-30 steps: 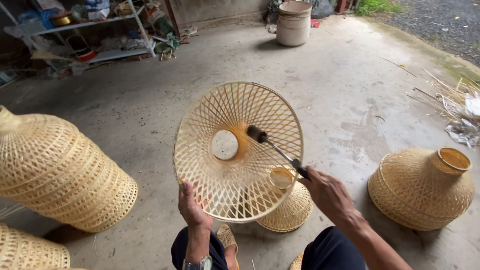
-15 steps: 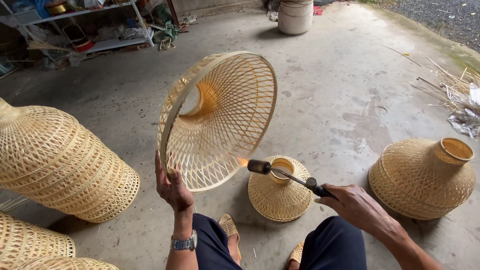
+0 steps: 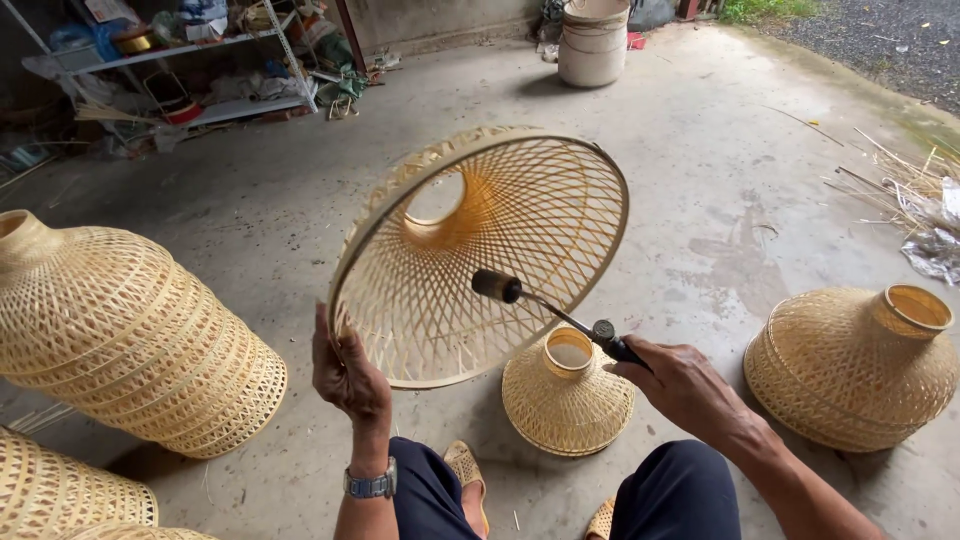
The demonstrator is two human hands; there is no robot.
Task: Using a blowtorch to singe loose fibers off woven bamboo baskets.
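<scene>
My left hand (image 3: 347, 375) grips the lower rim of a wide woven bamboo lampshade (image 3: 480, 250), held up on edge with its open mouth facing me. My right hand (image 3: 680, 385) holds a small black gas torch (image 3: 545, 305) by its handle. The torch's nozzle points left, in front of the open weave inside the shade. No flame is visible. A watch sits on my left wrist.
A small woven shade (image 3: 567, 395) stands on the concrete floor between my knees. Another shade (image 3: 855, 365) lies at the right. A stack of shades (image 3: 120, 330) lies at the left. A metal shelf (image 3: 190, 70) and a white bucket (image 3: 592, 45) stand at the back.
My left hand has turned the shade so that its mouth faces me more. The torch nozzle has moved from below the rim to in front of the inner weave.
</scene>
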